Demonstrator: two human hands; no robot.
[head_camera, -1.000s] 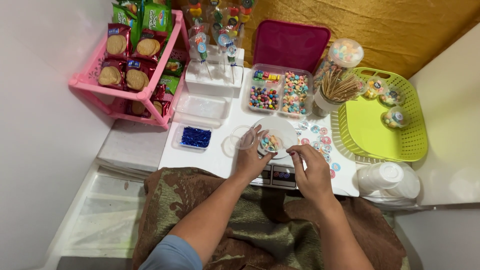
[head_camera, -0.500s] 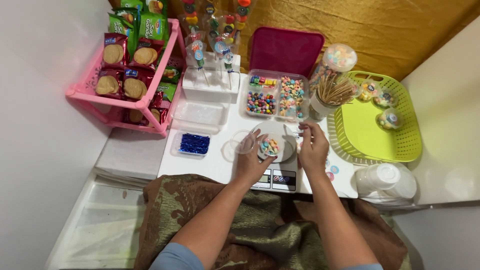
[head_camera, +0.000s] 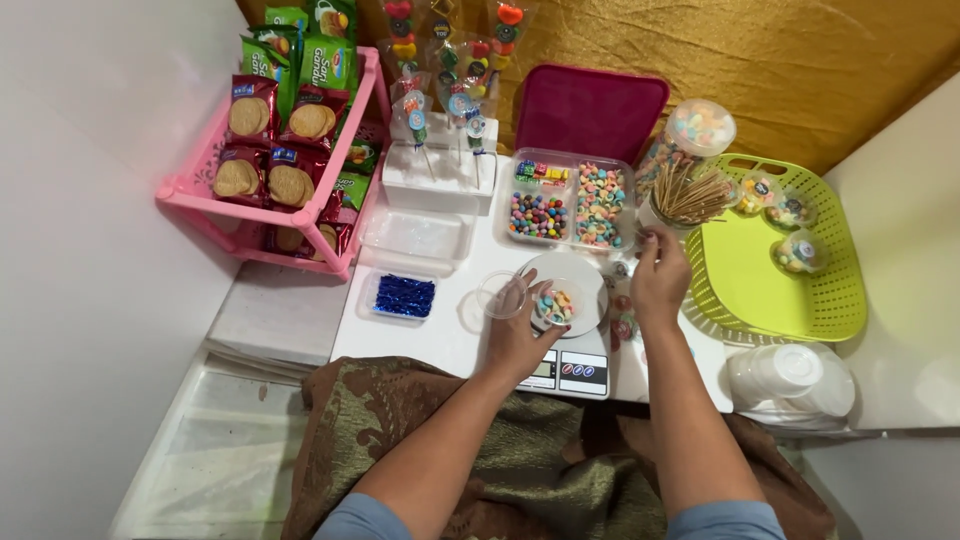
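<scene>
Half-hidden candy cup (head_camera: 556, 308), left hand (head_camera: 520, 335)

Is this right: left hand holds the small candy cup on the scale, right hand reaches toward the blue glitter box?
Not quite. The left hand does hold the small candy cup on the scale, but the right hand reaches toward the cup of wooden sticks, not the blue glitter box. The head view shows it.
</scene>
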